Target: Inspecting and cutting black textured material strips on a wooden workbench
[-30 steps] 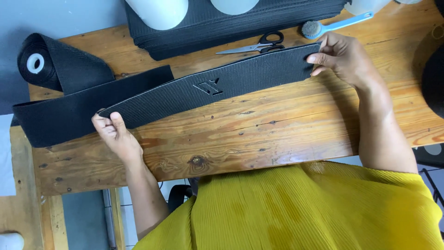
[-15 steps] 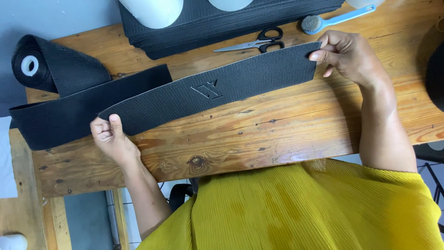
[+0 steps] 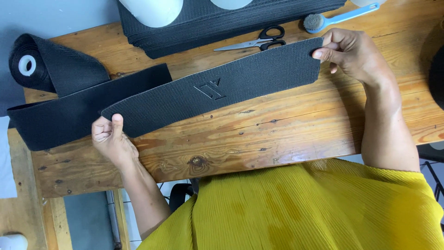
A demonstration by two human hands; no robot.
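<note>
A long black textured band (image 3: 217,90) with an embossed mark near its middle lies stretched across the wooden table (image 3: 277,139). My left hand (image 3: 111,139) pinches its near-left end between thumb and fingers. My right hand (image 3: 354,53) pinches its far-right end at the upper corner. Under the band's left part lies the loose tail of a black fabric roll (image 3: 55,69), which rests at the table's left edge.
Scissors (image 3: 259,40) with black handles lie behind the band. A blue-handled brush (image 3: 333,18) lies at the back right. A stack of black bands (image 3: 222,18) with two white cones on it fills the back. A dark round object (image 3: 437,76) sits at the right edge.
Both hands have shifted the band slightly left and toward the back, and its right end now reaches just under the brush. The grip of each hand is unchanged.
</note>
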